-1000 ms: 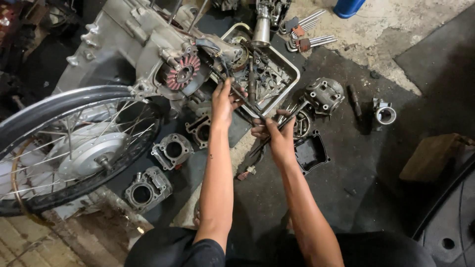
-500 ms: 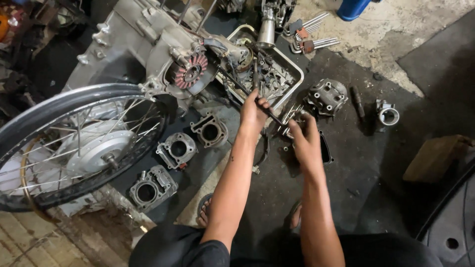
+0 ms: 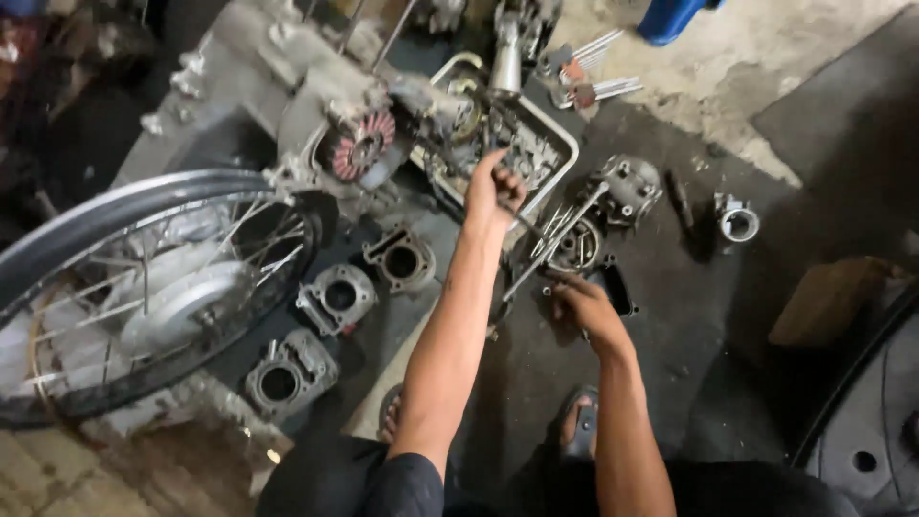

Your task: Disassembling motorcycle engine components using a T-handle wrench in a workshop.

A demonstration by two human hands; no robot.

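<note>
My left hand (image 3: 493, 187) reaches forward to the near rim of a white tray (image 3: 567, 146) full of greasy engine parts. Its fingers are closed around a dark tool handle. Lower and to the right, my right hand (image 3: 586, 308) hovers over the dark floor with its fingers curled on a small, thin dark piece. Thin metal rods (image 3: 555, 241) lie slanted between the two hands, beside a round engine part (image 3: 577, 247). A small black tray (image 3: 617, 287) sits just right of my right hand.
An engine case with a red-copper stator (image 3: 362, 148) lies at the left of the tray. Three cylinder blocks (image 3: 337, 297) lie beside a spoked wheel (image 3: 144, 287). A cylinder head (image 3: 627, 187), a small ring part (image 3: 737, 223), wrenches (image 3: 593, 69), a blue container (image 3: 670, 17) and a brown block (image 3: 823, 302) surround me.
My left hand has moved forward to the tray rim. My right hand has pulled back toward me and apart from the left. The view has shifted left and closer.
</note>
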